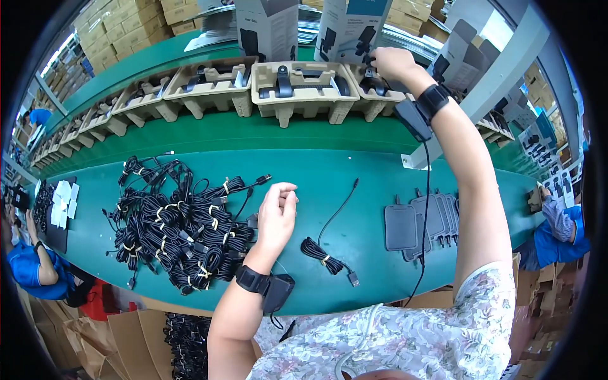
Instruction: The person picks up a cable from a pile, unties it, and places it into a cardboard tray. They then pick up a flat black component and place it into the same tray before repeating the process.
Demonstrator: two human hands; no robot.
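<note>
My left hand (277, 218) hovers over the green table just right of a heap of bundled black cables (177, 228). Its fingers are loosely curled, with nothing visible in them. Farther right lies a single black USB cable (323, 255), coiled and tied with a pale band, one end stretched out. My right hand (394, 64) reaches far forward over a brown pulp tray (387, 96) holding black parts. Its fingers are closed at a small black part (368, 59), whose kind is partly hidden. Flat dark grey plates (401, 227) lie overlapping near my right arm.
A row of pulp trays (304, 101) with black parts runs along a raised ledge. Printed boxes (268, 28) stand behind. A pale metal post (506, 60) rises at the right. Co-workers in blue sit at left (35, 269) and right (563, 231). A thin black cord hangs from my right wrist.
</note>
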